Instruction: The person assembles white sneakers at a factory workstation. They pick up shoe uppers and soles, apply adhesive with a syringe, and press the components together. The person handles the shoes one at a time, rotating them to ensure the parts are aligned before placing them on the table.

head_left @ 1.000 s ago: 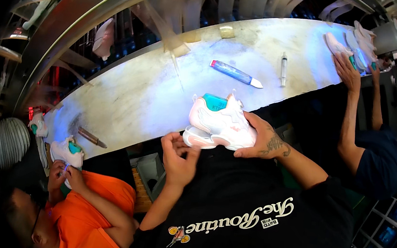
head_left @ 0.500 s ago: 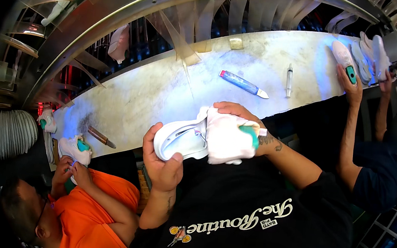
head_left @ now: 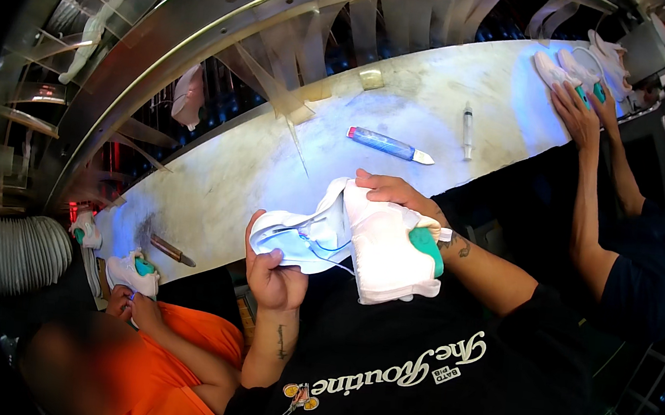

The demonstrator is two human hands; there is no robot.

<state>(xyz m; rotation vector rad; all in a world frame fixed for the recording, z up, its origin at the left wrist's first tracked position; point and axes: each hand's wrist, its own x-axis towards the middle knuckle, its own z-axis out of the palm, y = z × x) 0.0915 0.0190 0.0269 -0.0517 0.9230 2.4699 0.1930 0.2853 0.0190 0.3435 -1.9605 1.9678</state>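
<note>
My left hand (head_left: 277, 280) grips the heel or toe end of a white shoe sole (head_left: 291, 233), thumb on its near edge; I cannot tell which end. Inside the sole is a slot with a thin blue-white wire (head_left: 336, 249) running toward the upper. My right hand (head_left: 398, 191) is closed on the white shoe upper (head_left: 386, 253), which has a green patch (head_left: 427, 250) at one end. Sole and upper meet at the far side and gape apart at the near side. Some right fingers are hidden behind the upper.
On the pale worktable (head_left: 232, 166) lie a blue tube with a white tip (head_left: 390, 145), a clear syringe (head_left: 468, 131) and a brown-handled tool (head_left: 171, 250). A co-worker in orange handles a white shoe (head_left: 132, 272) at left; another holds shoes (head_left: 554, 71) at right. Clear strips hang behind.
The near side of the sole has swung away from the upper, and the wire between them now shows. The upper is turned more upright. At right, the co-worker's shoe came down onto the table.
</note>
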